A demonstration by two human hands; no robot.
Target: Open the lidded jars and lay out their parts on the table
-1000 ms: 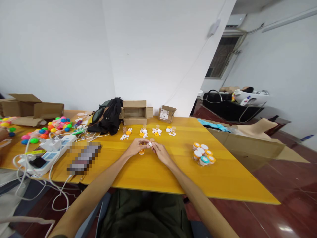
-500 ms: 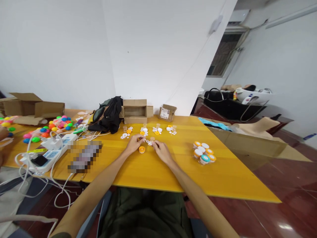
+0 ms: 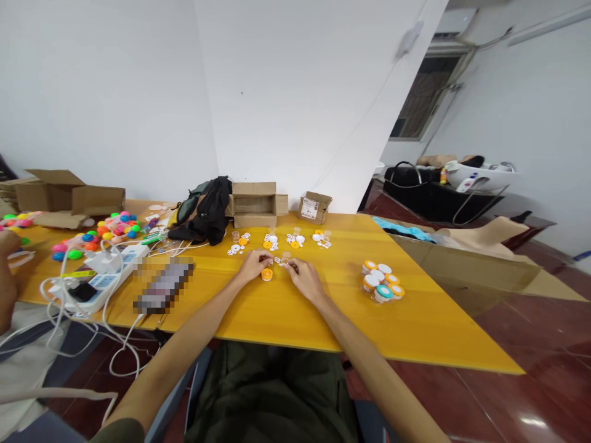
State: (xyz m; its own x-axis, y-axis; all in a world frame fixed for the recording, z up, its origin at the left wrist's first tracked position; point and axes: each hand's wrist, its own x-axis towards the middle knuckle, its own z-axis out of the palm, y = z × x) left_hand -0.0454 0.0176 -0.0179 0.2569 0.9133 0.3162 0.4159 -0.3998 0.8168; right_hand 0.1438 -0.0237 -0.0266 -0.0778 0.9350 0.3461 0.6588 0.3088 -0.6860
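Observation:
My left hand (image 3: pixel 255 265) is pinched closed at a tiny white plastic piece (image 3: pixel 271 263), whose shape is too small to make out. Facing it, my right hand (image 3: pixel 305 279) holds a small white perforated disc (image 3: pixel 279 262) at its fingertips. An orange round cap (image 3: pixel 266 274) lies on the table just below my left fingertips. Right behind the disc stands a small clear cup (image 3: pixel 286 255). Farther back are groups of white perforated discs, orange and white rings (image 3: pixel 295 244) and clear cups (image 3: pixel 236 236).
Several capped round containers (image 3: pixel 383 282) with orange, white and teal lids cluster on the right. A power strip (image 3: pixel 113 280) with cables, a blurred phone-like object (image 3: pixel 166 286), colourful balls (image 3: pixel 117 226), a black bag (image 3: pixel 207 212) and cardboard boxes (image 3: pixel 253 206) occupy the left and back. Another person's arm (image 3: pixel 7 277) shows far left.
The view has shifted slightly. My hands stay close together over the same spot, with the white pieces still between their fingertips.

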